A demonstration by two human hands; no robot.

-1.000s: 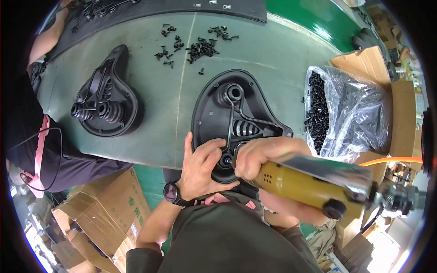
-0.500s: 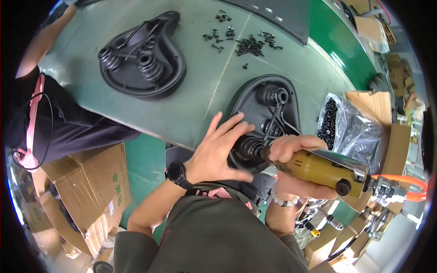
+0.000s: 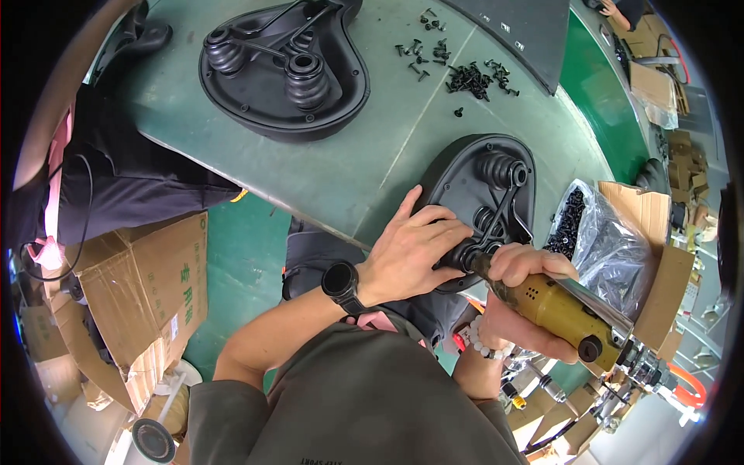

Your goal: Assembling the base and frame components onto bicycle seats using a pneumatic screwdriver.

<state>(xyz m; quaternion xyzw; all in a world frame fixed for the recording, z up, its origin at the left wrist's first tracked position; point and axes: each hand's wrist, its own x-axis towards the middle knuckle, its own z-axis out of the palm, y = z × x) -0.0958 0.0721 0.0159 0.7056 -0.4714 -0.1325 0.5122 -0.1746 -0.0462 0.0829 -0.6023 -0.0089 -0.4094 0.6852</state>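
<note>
A black bicycle saddle (image 3: 449,186) lies upside down on the green worktable, its springs and metal rails showing. My left hand (image 3: 415,252) is curled over its near spring, thumb on the near side and one finger along the saddle's edge. In my right hand (image 3: 527,298) is a yellow air screwdriver (image 3: 554,314), its fingers wrapped round the body. The tool slants down to the left, its nose at the near spring beside my left fingertips. My fingers and the tool hide the exact contact point and any screw there.
A second upturned saddle (image 3: 333,101) sits at the far left. Loose black screws (image 3: 470,80) are heaped on the worktable (image 3: 387,147). At right stands a carton (image 3: 670,291) with bagged screws (image 3: 570,225). Another person's arm (image 3: 58,101) and a large carton (image 3: 147,287) are at left.
The view has shifted, so the table things sit further right. My left hand has gone from spread fingers to curled round the near spring. The screwdriver remains at that spring, now more steeply slanted.
</note>
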